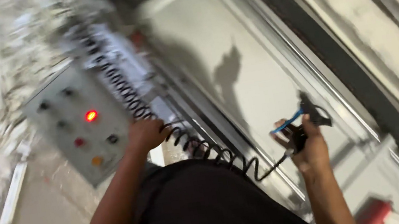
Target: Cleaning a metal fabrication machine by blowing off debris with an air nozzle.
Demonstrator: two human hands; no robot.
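My right hand [309,147] grips a black air blow gun [310,116] with a blue tube on it, held over a pale flat machine table [209,37]. A black coiled hose [199,146] runs from the gun leftward and up along the machine. My left hand [146,133] rests at the right edge of a grey control box [70,147], touching the hose there. The box carries several round buttons and a lit red lamp [91,115]. The picture is motion-blurred, so my left hand's fingers are not clearly visible.
Metal rails [307,54] run diagonally along the machine's right side. White scraps and strips [9,195] litter the floor at left. A red part [375,212] shows at the lower right. My dark shirt fills the lower middle.
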